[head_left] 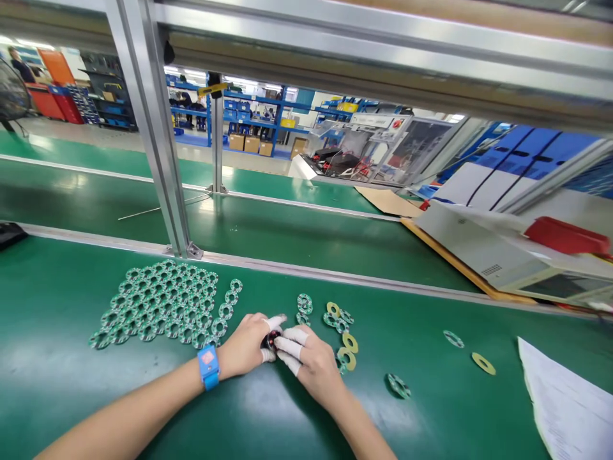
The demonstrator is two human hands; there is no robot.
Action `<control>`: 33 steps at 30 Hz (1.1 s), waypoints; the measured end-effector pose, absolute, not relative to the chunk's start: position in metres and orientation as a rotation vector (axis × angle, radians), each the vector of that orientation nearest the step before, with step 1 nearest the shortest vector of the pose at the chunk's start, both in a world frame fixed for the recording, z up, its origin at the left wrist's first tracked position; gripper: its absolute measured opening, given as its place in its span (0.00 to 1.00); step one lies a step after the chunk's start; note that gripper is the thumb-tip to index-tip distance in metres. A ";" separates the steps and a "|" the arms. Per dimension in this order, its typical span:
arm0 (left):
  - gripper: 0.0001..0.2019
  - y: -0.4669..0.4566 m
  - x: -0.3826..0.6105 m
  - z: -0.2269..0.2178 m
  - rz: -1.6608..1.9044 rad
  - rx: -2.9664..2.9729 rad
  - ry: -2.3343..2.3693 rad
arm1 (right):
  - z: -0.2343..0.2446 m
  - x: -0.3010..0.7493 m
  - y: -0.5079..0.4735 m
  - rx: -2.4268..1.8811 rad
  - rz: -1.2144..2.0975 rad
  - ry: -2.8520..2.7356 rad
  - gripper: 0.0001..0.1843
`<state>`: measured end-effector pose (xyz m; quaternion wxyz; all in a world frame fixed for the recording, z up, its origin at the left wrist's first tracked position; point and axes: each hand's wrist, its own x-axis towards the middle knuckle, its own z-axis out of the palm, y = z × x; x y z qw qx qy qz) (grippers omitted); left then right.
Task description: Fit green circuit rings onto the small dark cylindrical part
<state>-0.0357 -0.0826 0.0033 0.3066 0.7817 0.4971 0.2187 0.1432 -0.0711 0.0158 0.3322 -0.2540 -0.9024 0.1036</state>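
Observation:
My left hand (246,344), with white finger covers and a blue wrist strap (208,367), is closed around a small black round part (272,340) with some red on it. Against that part press the covered fingertips of my right hand (309,358), held together; whatever they pinch is hidden. Left of my hands, many ring-shaped green circuit boards (158,300) lie in tight rows, with a short separate column of ring boards (225,311) alongside. Just beyond my fingers are more green ring boards (304,303). By my right hand, yellowish rings (350,343) lie mixed with green ones.
Farther right are a loose green ring board (398,386), a yellowish ring (483,363) and a paper sheet (565,402). A metal post (156,140) rises beyond the boards, under a low crossbeam (383,45). A pale equipment case (483,246) stands at the back right.

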 end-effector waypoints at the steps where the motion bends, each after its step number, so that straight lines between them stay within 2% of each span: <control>1: 0.33 -0.082 -0.036 0.005 0.558 2.081 1.320 | 0.017 0.144 -0.070 -0.641 0.237 -2.363 0.10; 10: 0.21 -0.082 -0.036 0.017 0.500 2.185 1.318 | 0.018 0.161 -0.080 -0.468 -0.118 -2.489 0.18; 16: 0.15 -0.083 -0.035 0.019 0.503 2.219 1.312 | 0.020 0.150 -0.088 -0.541 -0.104 -2.694 0.17; 23: 0.18 -0.085 -0.035 0.012 0.544 2.218 1.345 | 0.023 0.148 -0.095 -0.577 0.059 -2.646 0.12; 28: 0.22 -0.086 -0.033 0.008 0.653 2.173 1.362 | 0.029 0.150 -0.091 -0.667 -0.012 -2.249 0.05; 33: 0.25 -0.091 -0.029 0.005 0.805 2.172 1.354 | 0.028 0.145 -0.092 -0.873 -0.160 -2.150 0.08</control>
